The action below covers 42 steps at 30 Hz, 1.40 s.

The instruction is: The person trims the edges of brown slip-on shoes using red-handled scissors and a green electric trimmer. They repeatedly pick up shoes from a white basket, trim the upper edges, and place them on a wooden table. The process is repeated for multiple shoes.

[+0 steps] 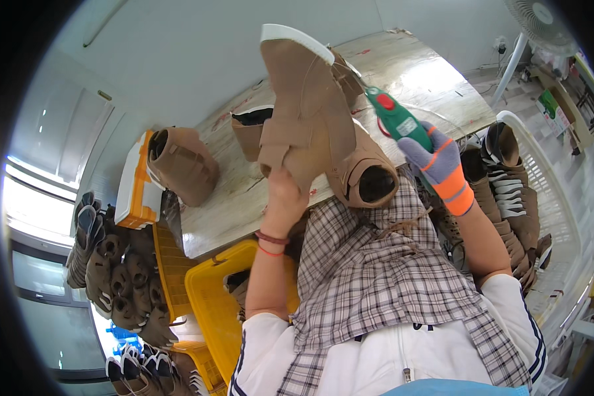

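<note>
To your left, piled brown shoes [129,267] lie by a yellow plastic crate [171,277]; nearer you, a yellow solid-walled bin [208,297] holds a brown shoe [239,290]; far right, a white perforated plastic basket [565,191] holds brown boots [527,211]. An orange-and-white box [136,181] sits beside a brown strapped boot [188,168] on the pale marbled surface [429,86]; a dark-lined boot [360,175] lies at its edge. Your bare left grip [288,198] clamps a white-soled brown boot [303,99], toe up, above the surface, hiding things behind; your grey-and-orange-gloved right grip [432,158] is closed around a green power tool [396,115], its tip near that boot.
</note>
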Tool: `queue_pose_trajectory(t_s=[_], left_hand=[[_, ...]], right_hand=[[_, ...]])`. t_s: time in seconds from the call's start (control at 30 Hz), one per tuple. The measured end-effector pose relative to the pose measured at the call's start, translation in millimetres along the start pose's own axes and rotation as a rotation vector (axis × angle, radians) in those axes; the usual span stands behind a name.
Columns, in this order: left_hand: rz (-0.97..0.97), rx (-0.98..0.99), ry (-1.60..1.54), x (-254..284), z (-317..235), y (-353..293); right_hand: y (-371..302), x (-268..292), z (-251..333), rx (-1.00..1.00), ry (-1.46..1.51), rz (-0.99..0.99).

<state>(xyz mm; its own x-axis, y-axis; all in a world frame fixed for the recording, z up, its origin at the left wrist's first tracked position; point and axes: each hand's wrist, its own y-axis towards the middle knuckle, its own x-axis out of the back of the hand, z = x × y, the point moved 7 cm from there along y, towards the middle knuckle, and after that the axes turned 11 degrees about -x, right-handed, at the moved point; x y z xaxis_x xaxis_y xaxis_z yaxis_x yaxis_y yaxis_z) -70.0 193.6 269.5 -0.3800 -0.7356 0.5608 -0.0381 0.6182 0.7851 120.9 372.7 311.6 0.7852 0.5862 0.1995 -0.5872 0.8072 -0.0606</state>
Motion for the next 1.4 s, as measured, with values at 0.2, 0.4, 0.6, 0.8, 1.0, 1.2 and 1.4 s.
queue_pose_trajectory(t_s=[0.2,0.4,0.6,0.8,1.0,1.2,1.4], left_hand=[[0.163,-0.26,0.082,-54,19,110],[-0.421,-0.049,0.214,-80,66,106],[-1.186,1.225,-0.287,-54,210,-155],[-1.189,1.161,-1.17,-81,251,-142],[-1.108,0.93,-1.401,39,208,-62],[-1.064,0.89,-1.571,117,165,-45],[-0.965,0.958,-1.735,84,142,-41]], right_hand=[[25,71,-53,-0.125,0.092,-0.285],[30,102,-83,-0.138,0.123,-0.349],[30,86,-99,-0.198,0.117,-0.289],[41,47,-105,-0.21,-0.037,-0.153],[35,33,-85,-0.073,-0.369,-0.12],[8,-13,-20,0.288,-0.573,-0.047],[-10,-28,6,0.596,-0.723,-0.068]])
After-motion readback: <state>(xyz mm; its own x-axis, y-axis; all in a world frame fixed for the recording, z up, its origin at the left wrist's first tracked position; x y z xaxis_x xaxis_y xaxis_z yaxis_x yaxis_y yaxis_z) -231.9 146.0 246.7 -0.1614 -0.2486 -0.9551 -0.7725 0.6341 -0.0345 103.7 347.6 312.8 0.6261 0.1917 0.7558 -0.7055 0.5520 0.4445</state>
